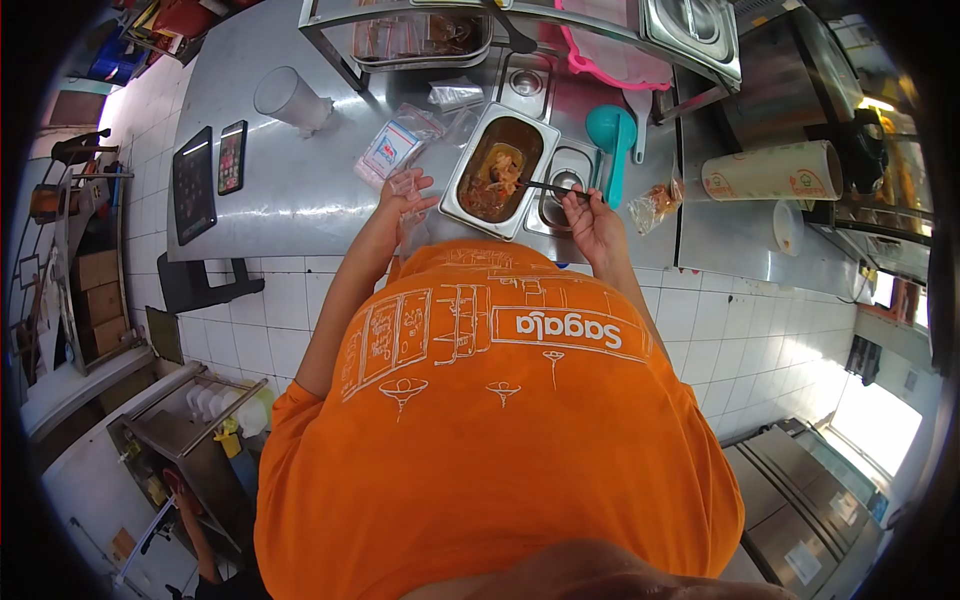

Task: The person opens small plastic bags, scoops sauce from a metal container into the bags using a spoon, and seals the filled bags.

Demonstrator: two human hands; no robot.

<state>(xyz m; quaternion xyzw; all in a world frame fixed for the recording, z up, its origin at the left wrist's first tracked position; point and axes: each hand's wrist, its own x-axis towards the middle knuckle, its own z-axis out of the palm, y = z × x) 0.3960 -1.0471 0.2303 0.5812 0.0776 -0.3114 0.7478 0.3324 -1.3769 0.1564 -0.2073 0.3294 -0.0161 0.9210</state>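
Head view, and nearest us the orange shirt [500, 430] fills the bottom; just beyond it, the left hand [400, 203] has its fingers curled on a clear plastic bag [411, 232], while the right hand [598, 228] pinches a dark-handled utensil [555, 189] dipping into the steel pan [474, 226] of saucy food between them! It's tight here: 2 lidded metal containers [571, 160] press against the pan, and a turquoise scoop [616, 150] crowds the right side, near a knotted food bag [655, 206]. Leftward, a printed packet [393, 147], a clear cup [285, 96], a phone [231, 158] and a tablet [194, 185]. Farther off, a metal rack [333, 48] overhangs the counter, pink tray [590, 70] below.
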